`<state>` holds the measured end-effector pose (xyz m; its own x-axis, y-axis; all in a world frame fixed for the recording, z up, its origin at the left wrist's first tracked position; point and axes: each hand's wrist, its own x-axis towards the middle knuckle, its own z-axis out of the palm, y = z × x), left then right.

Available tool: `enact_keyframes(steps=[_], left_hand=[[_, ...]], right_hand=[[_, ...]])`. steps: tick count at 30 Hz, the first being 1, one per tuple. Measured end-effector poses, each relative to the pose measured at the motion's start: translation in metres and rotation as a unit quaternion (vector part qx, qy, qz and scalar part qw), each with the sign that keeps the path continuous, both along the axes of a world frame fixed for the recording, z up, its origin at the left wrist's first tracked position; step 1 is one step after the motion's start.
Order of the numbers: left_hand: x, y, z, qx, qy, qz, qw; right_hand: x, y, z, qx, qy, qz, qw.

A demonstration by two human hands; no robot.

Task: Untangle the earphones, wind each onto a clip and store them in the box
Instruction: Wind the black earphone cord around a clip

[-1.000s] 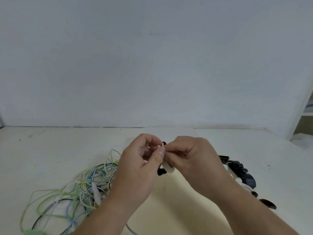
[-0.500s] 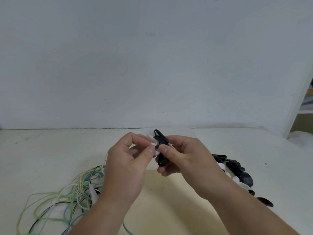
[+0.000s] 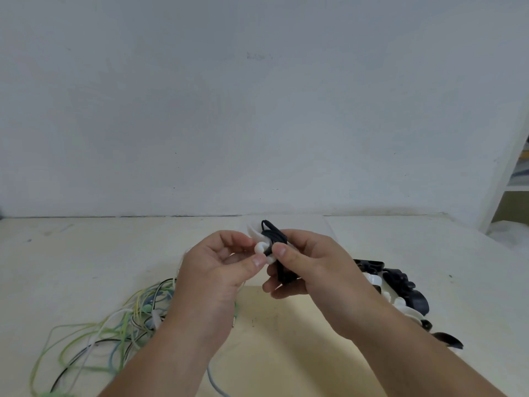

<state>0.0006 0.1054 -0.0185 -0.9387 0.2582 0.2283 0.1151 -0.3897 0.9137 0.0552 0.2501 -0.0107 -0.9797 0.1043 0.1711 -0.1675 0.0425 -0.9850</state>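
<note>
Two hands are raised above the table and meet at the centre of view. The left hand pinches the rounded end of a white clip between thumb and forefinger, its other fingers curled inward; the right hand grasps the black earphone cable that is wound in a tight bundle across the clip, thumb pressed on top, fingers curled underneath. One white wing of the clip projects up and to the left of the bundle; a short loop of black cable stands up beyond the right forefinger; a black end of the bundle shows below the right thumb, against the curled fingers. Clip and bundle are held clear of the table, between the two hands.

A tangle of earphones lies on the table to the left, partly hidden by the left forearm; green, white, pale blue and black cords are looped loosely through one another. A heap of spare clips, black and white mixed, lies on the table to the right, just behind the right wrist and forearm. A tan panel lies flat on the table beneath the hands; whether it belongs to the box cannot be told. A plain pale wall rises behind the table; part of a white shelf unit shows at the right edge.
</note>
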Motion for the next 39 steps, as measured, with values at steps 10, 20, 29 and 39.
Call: enact_keyframes(steps=[10, 20, 29, 39], left_hand=[[0.003, 0.002, 0.0, -0.066, 0.063, 0.049, 0.995], [0.001, 0.001, -0.004, -0.167, 0.051, 0.012, 0.985], [-0.001, 0.002, -0.008, -0.23, 0.071, 0.065, 0.968], [-0.013, -0.001, -0.011, -0.363, 0.24, 0.195, 0.879]], right_hand=[[-0.003, -0.002, -0.005, 0.022, -0.01, -0.015, 1.0], [-0.003, 0.0, -0.005, -0.005, -0.064, 0.015, 0.998], [-0.004, 0.004, -0.004, -0.021, -0.169, 0.054, 0.984], [0.0, 0.04, 0.0, 0.191, -0.22, 0.002, 0.957]])
